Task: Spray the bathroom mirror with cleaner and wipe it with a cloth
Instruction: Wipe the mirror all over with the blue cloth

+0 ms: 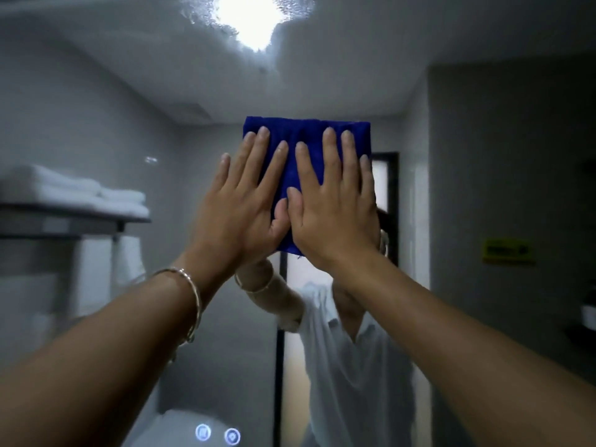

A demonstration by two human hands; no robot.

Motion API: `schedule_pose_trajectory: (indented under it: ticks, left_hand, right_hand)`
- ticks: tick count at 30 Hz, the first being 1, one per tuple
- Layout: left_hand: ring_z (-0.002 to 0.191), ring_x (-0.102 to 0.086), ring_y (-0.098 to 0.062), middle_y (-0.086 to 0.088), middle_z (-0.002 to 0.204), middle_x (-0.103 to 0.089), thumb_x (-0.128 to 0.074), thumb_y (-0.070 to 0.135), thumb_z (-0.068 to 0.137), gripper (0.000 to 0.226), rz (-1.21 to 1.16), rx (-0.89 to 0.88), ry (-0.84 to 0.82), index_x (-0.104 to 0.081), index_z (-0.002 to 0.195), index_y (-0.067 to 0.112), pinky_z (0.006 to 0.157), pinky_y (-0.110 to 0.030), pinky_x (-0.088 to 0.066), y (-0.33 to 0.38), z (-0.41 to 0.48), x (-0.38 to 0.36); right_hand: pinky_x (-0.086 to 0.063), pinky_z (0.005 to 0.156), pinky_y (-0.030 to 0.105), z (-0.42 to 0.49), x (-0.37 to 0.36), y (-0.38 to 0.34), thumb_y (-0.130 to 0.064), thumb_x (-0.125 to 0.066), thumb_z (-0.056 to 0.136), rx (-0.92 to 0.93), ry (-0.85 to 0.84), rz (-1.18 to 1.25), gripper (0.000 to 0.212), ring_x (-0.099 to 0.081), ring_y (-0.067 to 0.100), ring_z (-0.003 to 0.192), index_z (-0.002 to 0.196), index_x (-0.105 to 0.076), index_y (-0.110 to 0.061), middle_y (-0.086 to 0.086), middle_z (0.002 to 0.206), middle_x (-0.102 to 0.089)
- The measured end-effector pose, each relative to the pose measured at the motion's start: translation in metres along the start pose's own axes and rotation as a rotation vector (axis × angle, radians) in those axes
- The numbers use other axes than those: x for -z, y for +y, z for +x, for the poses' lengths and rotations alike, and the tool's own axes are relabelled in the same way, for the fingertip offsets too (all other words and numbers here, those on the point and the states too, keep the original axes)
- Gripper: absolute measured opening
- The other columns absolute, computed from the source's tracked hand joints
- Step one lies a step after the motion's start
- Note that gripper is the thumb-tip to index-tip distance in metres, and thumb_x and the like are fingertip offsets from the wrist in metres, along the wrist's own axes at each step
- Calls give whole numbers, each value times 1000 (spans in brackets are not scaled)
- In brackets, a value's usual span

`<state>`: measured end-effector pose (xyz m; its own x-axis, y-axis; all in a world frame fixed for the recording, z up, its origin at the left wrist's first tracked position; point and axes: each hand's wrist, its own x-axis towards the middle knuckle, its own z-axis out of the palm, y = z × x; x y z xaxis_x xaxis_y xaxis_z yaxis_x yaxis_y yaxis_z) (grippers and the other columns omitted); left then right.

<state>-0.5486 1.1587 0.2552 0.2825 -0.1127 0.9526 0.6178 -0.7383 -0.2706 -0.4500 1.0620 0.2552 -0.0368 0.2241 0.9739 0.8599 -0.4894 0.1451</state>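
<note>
A folded blue cloth (306,137) lies flat against the bathroom mirror (96,91), which fills the whole view. My left hand (238,208) presses on the cloth's left half with fingers spread; a thin bangle circles that wrist. My right hand (335,204) presses on the right half, thumbs touching in the middle. Wet streaks and droplets (225,24) show on the glass near the top, around the reflected ceiling light. No spray bottle is in view.
The mirror reflects a person in a white shirt (351,366), a shelf with folded white towels (80,198) at the left, a dark door frame (393,201) and a yellow sign (508,251) at the right. Two lit touch icons (217,434) glow low on the glass.
</note>
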Motion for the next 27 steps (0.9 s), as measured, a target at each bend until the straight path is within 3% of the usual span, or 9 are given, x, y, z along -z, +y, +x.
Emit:
schedule_pose_trajectory:
  ticks: [4, 9, 15, 24, 27]
  left_hand:
    - [144, -10, -30, -18, 155, -13, -22, 34, 93, 61, -71, 47, 66, -18, 148, 8, 114, -48, -13, -4, -19, -6]
    - [143, -9, -34, -22, 154, -12, -19, 33, 95, 60, -80, -31, 62, -16, 148, 4, 116, -47, -13, -8, -33, -10]
    - [143, -6, -38, -29, 152, -9, -19, 32, 94, 63, -108, -47, 72, -14, 146, -2, 116, -49, -9, 13, -33, -12]
    - [143, -4, -36, -27, 153, -5, -11, 37, 93, 65, -133, -90, 45, -5, 146, 1, 116, -46, -5, 137, 17, -7]
    - [143, -4, -36, -25, 154, -5, -6, 38, 93, 65, -138, -124, 28, -5, 147, 2, 115, -46, -4, 194, 22, -5]
  right_hand:
    - [-6, 116, 46, -7, -8, -21, -41, -14, 94, -24, 31, -15, 61, -12, 32, 145, 149, -25, -17, 16, 156, -19]
    - [-11, 117, 46, -24, -10, -29, -38, -23, 95, -59, 53, -2, 57, -15, 31, 145, 147, -32, -16, 16, 155, -23]
    - [-3, 115, 36, -31, 2, -4, -39, -23, 96, 53, -63, -11, 58, -9, 26, 146, 149, -24, -16, 13, 157, -18]
    - [10, 110, 30, -51, 45, 120, -44, -19, 96, -33, -88, -60, 60, 7, 16, 145, 151, -10, -22, 6, 160, -4]
    - [2, 110, 32, -77, 59, 170, -47, -15, 95, -99, -109, -91, 61, 11, 14, 143, 151, -5, -24, 4, 160, 1]
